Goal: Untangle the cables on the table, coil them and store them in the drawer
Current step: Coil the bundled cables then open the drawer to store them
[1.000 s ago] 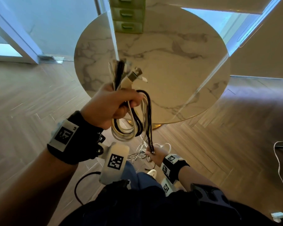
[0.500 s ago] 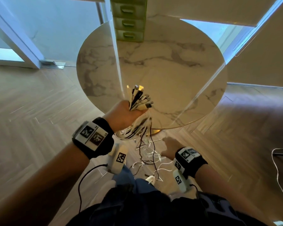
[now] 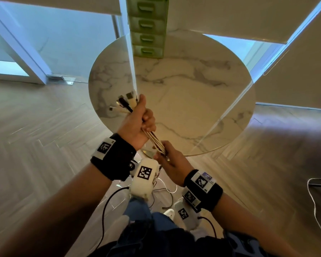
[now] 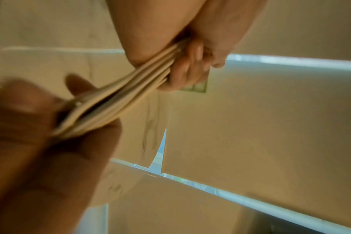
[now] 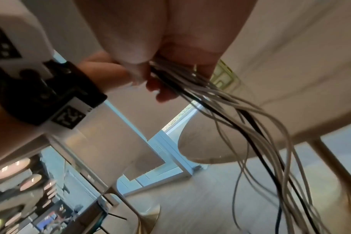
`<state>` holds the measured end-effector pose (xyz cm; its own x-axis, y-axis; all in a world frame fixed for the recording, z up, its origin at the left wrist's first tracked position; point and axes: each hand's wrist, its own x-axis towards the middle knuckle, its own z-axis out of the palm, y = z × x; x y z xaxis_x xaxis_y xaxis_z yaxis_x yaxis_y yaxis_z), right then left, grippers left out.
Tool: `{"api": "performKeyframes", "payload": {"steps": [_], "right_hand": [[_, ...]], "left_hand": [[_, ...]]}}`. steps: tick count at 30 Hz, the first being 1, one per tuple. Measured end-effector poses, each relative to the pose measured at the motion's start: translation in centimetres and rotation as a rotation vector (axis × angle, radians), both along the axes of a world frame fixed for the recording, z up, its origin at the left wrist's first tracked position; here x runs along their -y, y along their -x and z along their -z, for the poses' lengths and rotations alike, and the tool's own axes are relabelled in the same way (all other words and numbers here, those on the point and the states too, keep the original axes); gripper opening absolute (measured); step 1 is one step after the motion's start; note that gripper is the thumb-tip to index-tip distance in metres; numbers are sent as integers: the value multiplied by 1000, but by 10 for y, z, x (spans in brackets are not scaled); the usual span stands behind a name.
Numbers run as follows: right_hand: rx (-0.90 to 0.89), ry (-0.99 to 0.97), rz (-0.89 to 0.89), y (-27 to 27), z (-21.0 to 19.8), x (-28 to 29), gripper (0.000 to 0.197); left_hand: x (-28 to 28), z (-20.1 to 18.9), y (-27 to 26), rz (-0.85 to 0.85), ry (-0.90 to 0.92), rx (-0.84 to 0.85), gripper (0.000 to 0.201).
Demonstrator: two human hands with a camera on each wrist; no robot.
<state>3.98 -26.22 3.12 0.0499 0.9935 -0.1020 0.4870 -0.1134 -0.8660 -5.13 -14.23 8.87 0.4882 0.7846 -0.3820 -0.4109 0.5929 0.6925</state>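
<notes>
Right hand now pinches cables below left hand's fist at frame centre — strands pulled straight, coiling next

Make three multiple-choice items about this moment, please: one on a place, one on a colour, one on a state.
1. Where does the drawer unit stand?
A. on the floor
B. at the far edge of the table
C. on the person's lap

2. What colour is the drawer unit?
A. green
B. red
C. black

3. How are the cables between the two hands?
A. lying coiled on the table
B. hanging slack in loops
C. pulled straight between the left hand and the right hand

Key: 1 B, it sits on the marble top; 2 A, its fronts look green; 3 C, both hands grip the taut bundle.
</notes>
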Motion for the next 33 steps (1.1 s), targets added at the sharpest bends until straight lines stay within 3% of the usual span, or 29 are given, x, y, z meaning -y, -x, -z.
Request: {"api": "performKeyframes", "payload": {"steps": [2, 4, 6, 8, 9, 10, 11, 14, 15, 17, 20, 25, 28, 30, 33], "right_hand": [[72, -42, 21, -6, -8, -8, 21], [145, -64, 1, -8, -21, -20, 20], [201, -24, -24, -13, -31, -34, 20], [270, 31, -51, -24, -39, -47, 21], [316, 65, -78, -28, -42, -53, 23], [367, 113, -122, -32, -45, -58, 24], [421, 171, -178, -33, -49, -62, 24], [522, 298, -356, -32, -57, -72, 27], [498, 297, -391, -31, -60, -75, 26], [448, 278, -407, -32, -72, -83, 24], [430, 299, -439, -40, -98, -97, 26], [421, 272, -383, -53, -122, -124, 23], [296, 238, -310, -58, -132, -138, 23], [239, 228, -297, -59, -135, -149, 24], [123, 216, -244, -60, -136, -167, 18]], "left_hand": [[-11, 8, 7, -99, 89, 36, 43], [-17, 15, 13, -51, 58, -63, 35], [-19, 19, 23, 206, -151, -404, 33], [-18, 21, 35, 660, -481, -777, 39], [-17, 18, 38, 847, -646, -863, 36], [-17, 13, 39, 922, -759, -848, 32], [-19, 5, 38, 892, -797, -769, 29], [-35, -14, 23, 594, -816, -512, 32], [-43, -14, 17, 592, -837, -502, 39], [-55, -10, 5, 752, -814, -506, 51], [-67, -1, -4, 928, -644, -429, 58], [-80, 0, -4, 1145, -409, -236, 11], [-90, 5, -2, 1213, -179, 21, 16], [-95, 6, -3, 1195, -85, 199, 26], [-102, 5, -5, 1010, 90, 376, 32]]}}
